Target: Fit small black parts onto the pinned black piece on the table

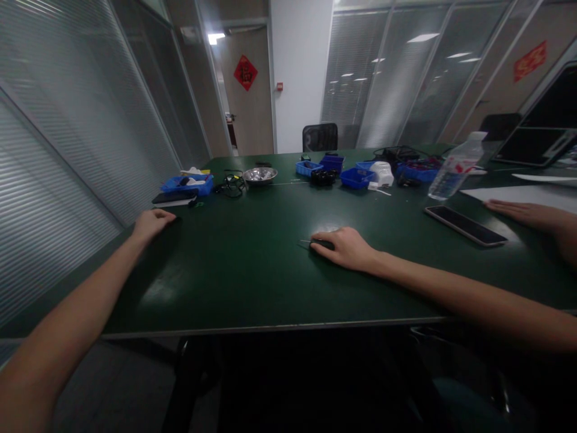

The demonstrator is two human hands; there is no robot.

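Note:
On the left part of the dark green table (252, 270), my left hand (153, 225) has its fingers pressed together on a small black item (177, 218), too small to name. Near the middle, my right hand (346, 248) rests on the table with its fingers wrapped round a dark tool (325, 244). A thin metal shaft points left from that tool. The rest of the tool is hidden under my palm.
Blue trays (357, 177), a metal bowl (260, 175), black cables (231, 185) and a dark notebook (175, 197) lie farther back. To the right are a bottle (456, 168), a phone (466, 225), paper (523, 195) and another person's hand (527, 213).

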